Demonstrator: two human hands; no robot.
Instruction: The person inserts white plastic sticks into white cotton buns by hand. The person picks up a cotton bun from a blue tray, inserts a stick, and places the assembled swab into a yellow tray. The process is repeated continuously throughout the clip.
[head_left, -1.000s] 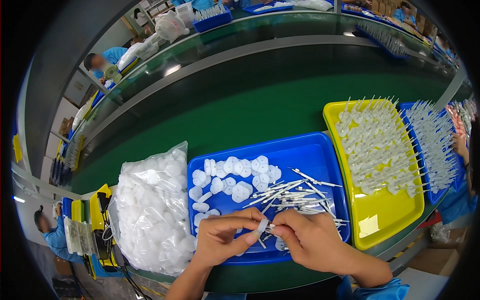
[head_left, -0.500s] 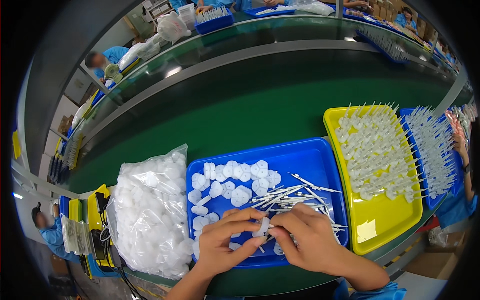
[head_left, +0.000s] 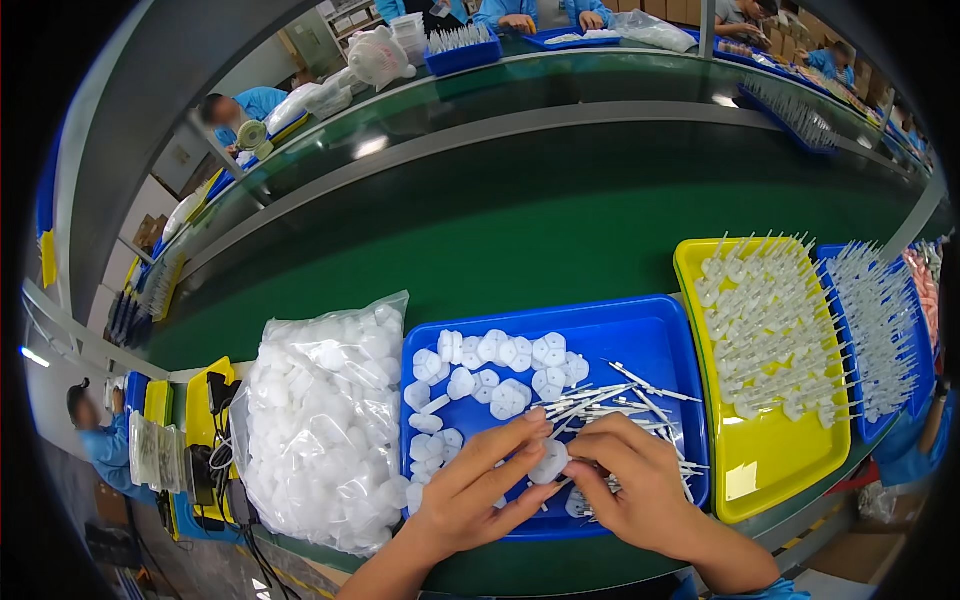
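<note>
Above the near part of a blue tray, my left hand is closed, its thumb and fingers gripping a white plastic disc with a scalloped edge. My right hand is closed in a pinch against the right side of that disc; whatever sits between its fingertips is hidden. Similar white discs lie in the left half of the tray, some on edge. Thin white sticks are heaped in the right half, partly behind my hands.
Left of the tray stands a clear bag full of white pieces. To the right, a yellow tray and a blue tray hold rows of upright sticks in white bases. Black cables hang at far left. People work across the green belt.
The whole view has shifted, so the scene sits further right and slightly lower. The disc in my left hand has turned from edge-on to show its face. Both hands stay together.
</note>
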